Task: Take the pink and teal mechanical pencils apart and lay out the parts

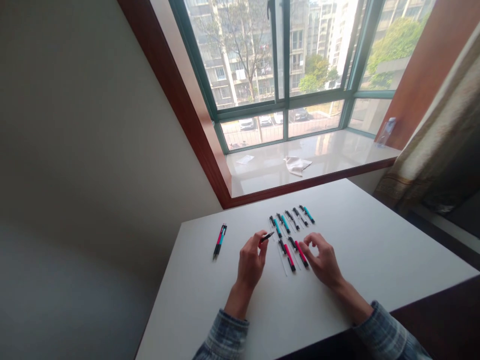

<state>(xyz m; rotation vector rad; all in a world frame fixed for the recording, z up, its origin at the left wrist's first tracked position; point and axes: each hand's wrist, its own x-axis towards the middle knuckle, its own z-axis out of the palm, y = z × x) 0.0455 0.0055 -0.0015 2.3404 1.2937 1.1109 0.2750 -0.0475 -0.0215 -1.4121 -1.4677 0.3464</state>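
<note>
My left hand (250, 260) pinches a short black pen part (267, 237) between thumb and fingertips, its pointed end towards the right. My right hand (323, 259) is curled, thumb and forefinger closed in a pinch beside a pink pen barrel (301, 254); anything between those fingertips is too small to make out. A second pink barrel (290, 257) lies to its left, with black pen parts (282, 246) and thin white refills (284, 265) alongside. Behind them is a row of taken-apart pens with teal barrels (278, 228) and black pieces (292, 220).
Whole pens (220, 241), pink and teal with black grips, lie together on the left of the white table (202, 300). Beyond the table's back edge, a windowsill (258, 182) holds a crumpled cloth (297, 165) and a clear bottle (386, 132). A curtain (423, 130) hangs at right.
</note>
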